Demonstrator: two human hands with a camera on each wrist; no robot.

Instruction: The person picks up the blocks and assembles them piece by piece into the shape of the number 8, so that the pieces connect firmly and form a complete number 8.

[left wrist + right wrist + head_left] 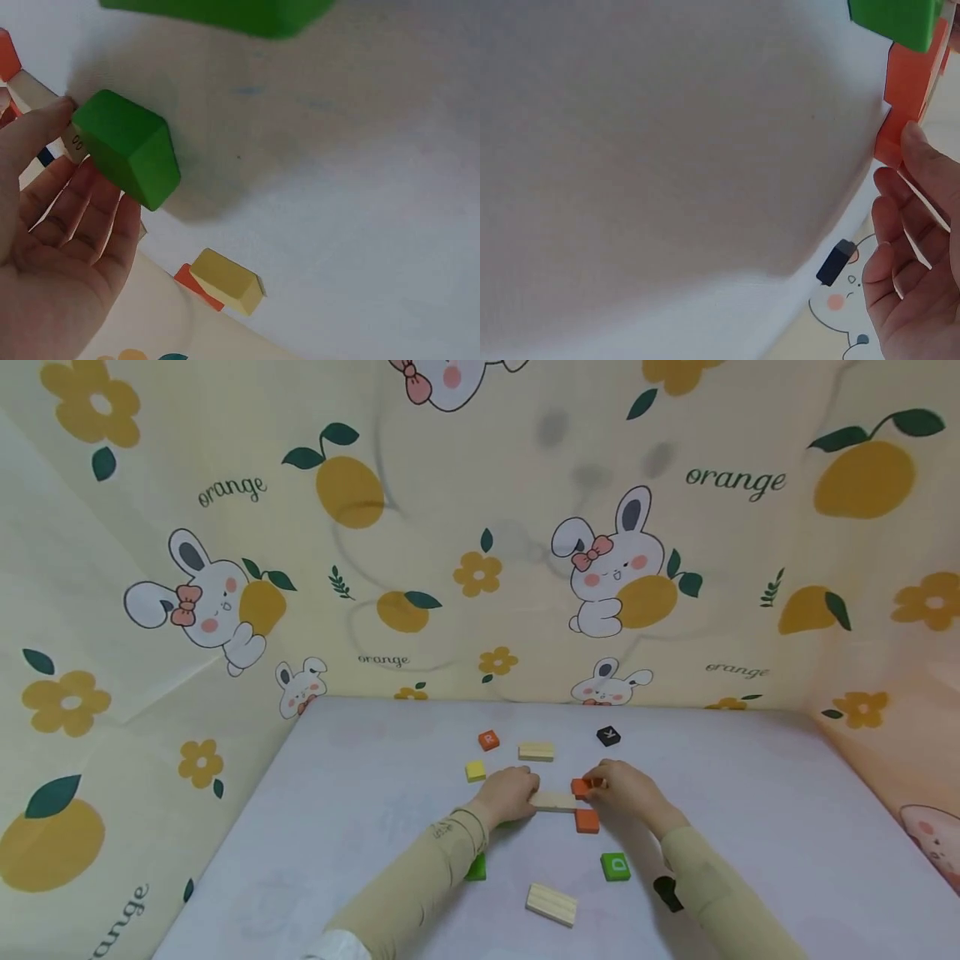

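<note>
Near the middle of the table in the head view, a pale wooden block (pixel 555 802) lies between the two hands. My left hand (pixel 510 793) pinches its left end, with the thumb on it in the left wrist view. A green block (pixel 127 146) stands by those fingers and hides part of them. At the wooden block's right end, my right hand (pixel 624 789) pinches an orange block (pixel 581 788) between thumb and fingers. A second orange block (pixel 587 821) lies just in front of it, seen next to it in the right wrist view.
Farther back lie an orange R block (pixel 489 740), a wooden block (pixel 536 752), a black K block (pixel 608 736) and a yellow block (pixel 476 771). Nearer are a green D block (pixel 616 867), another wooden block (pixel 551 904) and a green block (pixel 477 867) partly behind the left sleeve.
</note>
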